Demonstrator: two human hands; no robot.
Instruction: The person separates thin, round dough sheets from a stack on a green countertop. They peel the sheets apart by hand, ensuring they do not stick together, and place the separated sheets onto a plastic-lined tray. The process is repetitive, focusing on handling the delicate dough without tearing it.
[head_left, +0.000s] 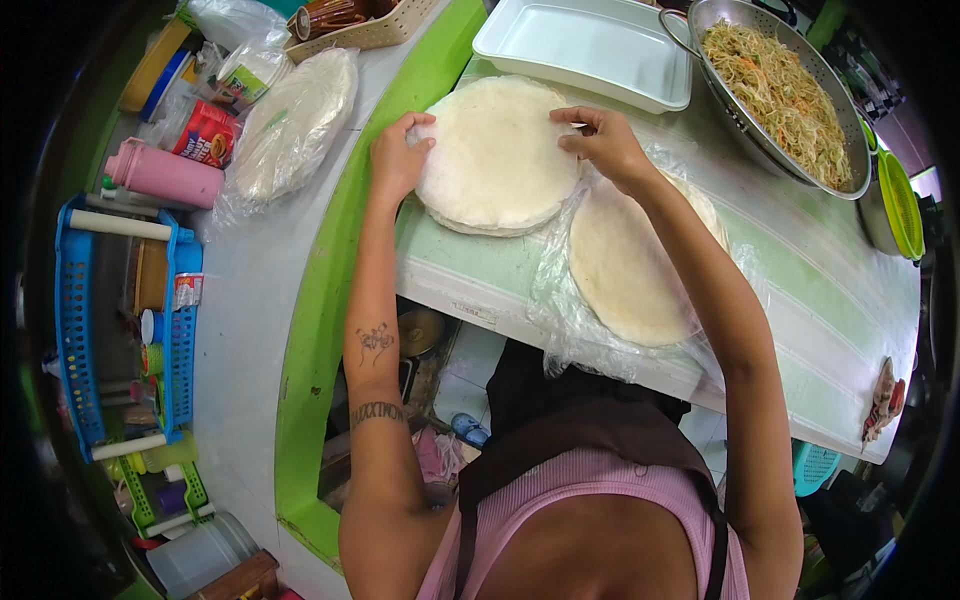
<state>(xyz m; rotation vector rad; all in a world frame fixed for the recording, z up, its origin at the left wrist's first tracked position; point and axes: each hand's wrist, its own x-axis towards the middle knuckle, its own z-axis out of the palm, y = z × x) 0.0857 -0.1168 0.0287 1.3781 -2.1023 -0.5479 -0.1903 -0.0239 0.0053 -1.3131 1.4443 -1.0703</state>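
A stack of thin, round, pale dough wrappers (495, 161) lies on the table in front of me. My left hand (401, 154) grips its left edge between thumb and index finger. On the opposite edge, the thumb and fingers of my right hand (600, 142) pinch the wrappers; whether they hold one sheet or several cannot be told. A second pile of round wrappers (630, 262) rests on an opened clear plastic bag (559, 300) at the table's near edge, partly covered by my right forearm.
Behind the stack stands a white rectangular tray (577, 52). A metal colander of noodles with shredded vegetables (780, 105) is at the back right. Bagged round wrappers (296, 127), a pink tumbler (165, 172) and a blue plastic rack (176, 322) occupy the left counter. A cloth (885, 401) lies far right.
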